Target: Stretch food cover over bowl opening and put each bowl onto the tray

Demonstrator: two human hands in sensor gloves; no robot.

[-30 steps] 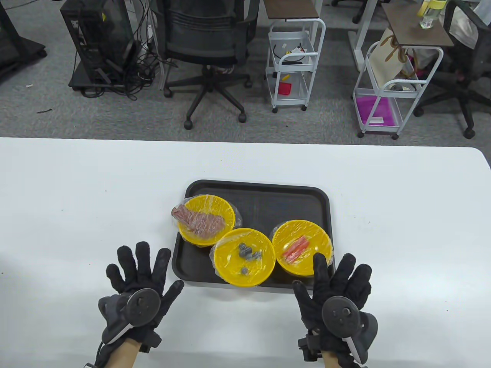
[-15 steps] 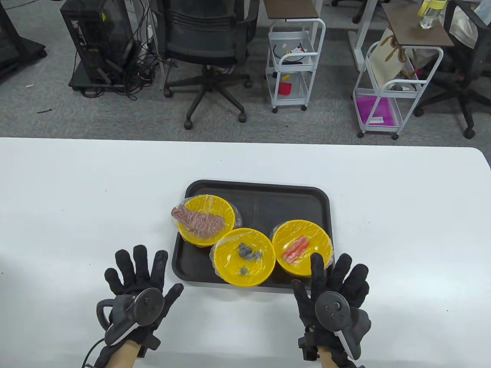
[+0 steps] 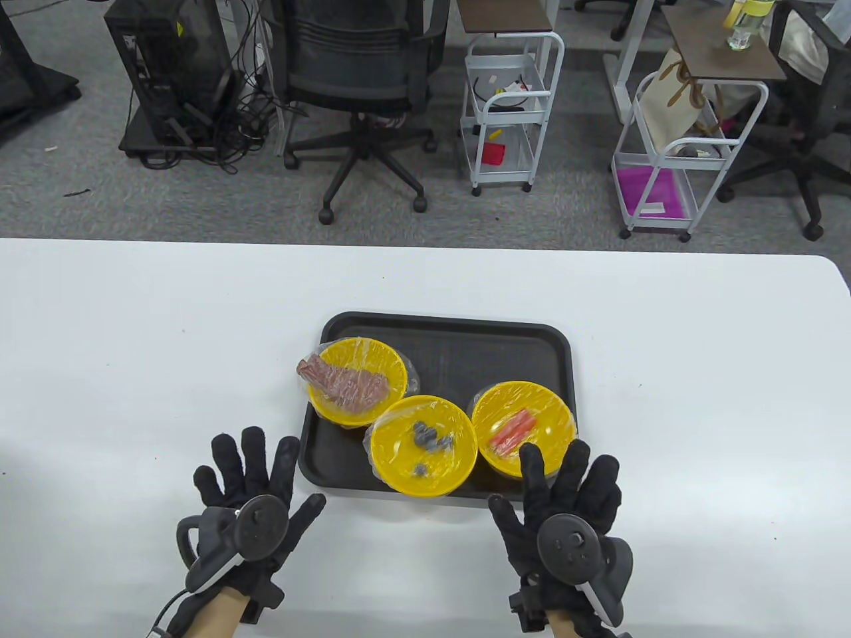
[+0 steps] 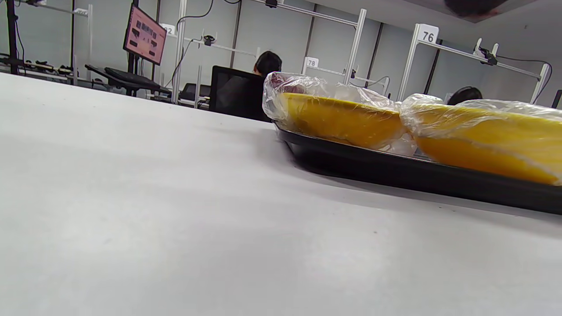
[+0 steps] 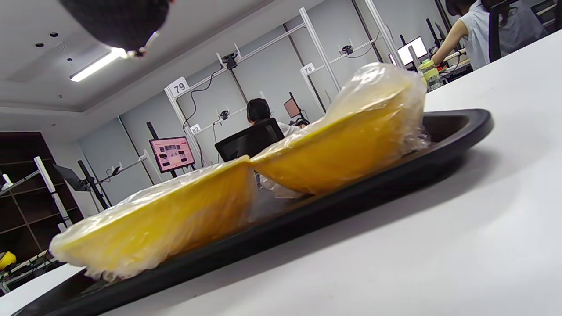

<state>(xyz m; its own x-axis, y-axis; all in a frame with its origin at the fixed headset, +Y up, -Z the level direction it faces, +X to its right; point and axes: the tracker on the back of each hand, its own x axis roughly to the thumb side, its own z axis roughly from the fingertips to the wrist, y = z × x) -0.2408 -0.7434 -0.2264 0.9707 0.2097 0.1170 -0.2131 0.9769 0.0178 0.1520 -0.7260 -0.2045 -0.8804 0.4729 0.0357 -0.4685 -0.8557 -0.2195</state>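
Observation:
Three yellow bowls sit on the black tray (image 3: 465,345), each under clear film: one with reddish meat (image 3: 359,379), one with grey bits (image 3: 423,444), one with orange sticks (image 3: 523,426). My left hand (image 3: 249,482) lies flat on the table left of the tray's front corner, fingers spread. My right hand (image 3: 562,492) lies flat at the tray's front right, fingertips over the orange-stick bowl's near rim. Neither holds anything. The left wrist view shows the tray (image 4: 395,173) with two wrapped bowls (image 4: 338,116); the right wrist view shows the tray (image 5: 307,206) and wrapped bowls (image 5: 342,149).
The white table (image 3: 133,345) stretches wide on both sides of the tray. Beyond its far edge stand an office chair (image 3: 362,73) and two white rolling carts (image 3: 508,106).
Both hands have slid slightly: the right one left and toward me, the left one a little right. The bowls and tray have not moved.

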